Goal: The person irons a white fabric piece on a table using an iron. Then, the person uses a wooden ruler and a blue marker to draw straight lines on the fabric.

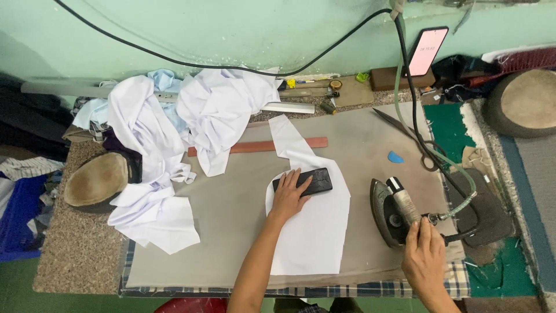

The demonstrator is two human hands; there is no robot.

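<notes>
Pale green plaster fills the top of the frame, and below it a speckled stone worktop carries a taupe pressing cloth laid over a checked blanket whose edge shows along the bottom. At the centre lies a flat white cut piece of fabric, its narrow tongue running toward the upper middle. The left hand rests palm down on a black oblong block that sits on the upper part of that white piece; its fingers lie spread and flat across the block, pressing rather than gripping. To the right of centre a dark metal steam iron stands on the cloth just beside the white piece, and the right hand grips the rear end of its handle, fingers curled shut around it. A green hose and a black cable rise from the iron to the top right. A long reddish-brown wooden ruler lies above the white piece, partly under a heap of crumpled white garments at the upper left. A worn tan pressing cushion sits at the left edge. Long dark scissors and a small blue chalk piece lie at the upper right, below a leaning smartphone with a lit pink screen.
</notes>
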